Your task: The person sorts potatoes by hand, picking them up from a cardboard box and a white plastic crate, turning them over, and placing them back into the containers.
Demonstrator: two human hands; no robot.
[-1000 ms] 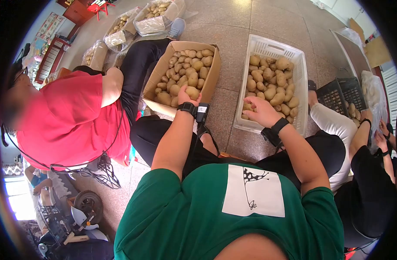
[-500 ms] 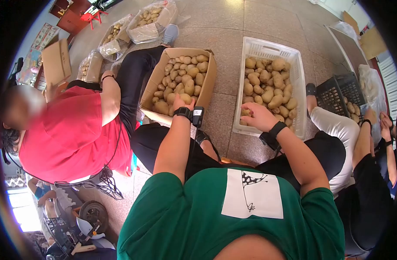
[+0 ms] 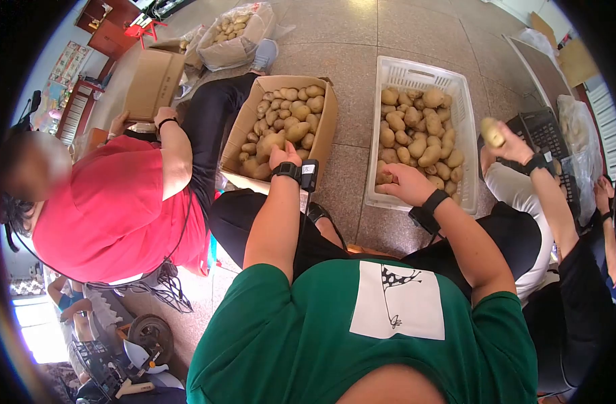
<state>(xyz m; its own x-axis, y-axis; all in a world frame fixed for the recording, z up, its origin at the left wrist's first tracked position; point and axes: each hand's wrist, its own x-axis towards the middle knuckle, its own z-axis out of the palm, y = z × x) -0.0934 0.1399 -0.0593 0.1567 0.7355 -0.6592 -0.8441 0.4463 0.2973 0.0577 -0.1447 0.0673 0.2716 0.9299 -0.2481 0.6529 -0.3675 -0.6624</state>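
Note:
A cardboard box point(image 3: 329, 121) full of potatoes stands in front of me on the left. My left hand point(image 3: 285, 156) is at its near end, fingers closed on a large potato point(image 3: 273, 141). To the right is a white plastic crate point(image 3: 466, 121), also holding many potatoes. My right hand point(image 3: 409, 184) reaches into its near left corner, with the fingers curled round a potato point(image 3: 385, 176) that they partly hide. Both wrists wear black bands with small devices.
At my left, a person in red point(image 3: 106, 202) holds an empty-looking cardboard box point(image 3: 153, 84). Beyond are plastic-lined boxes point(image 3: 237, 57) of potatoes. On my right, another person's hand point(image 3: 513, 145) holds a potato point(image 3: 492, 132) above a black crate point(image 3: 540, 131).
My left hand has brought a potato up slightly. My right fingers have closed lower in the crate. The right neighbour's hand has risen with a potato; the left neighbour's box has moved.

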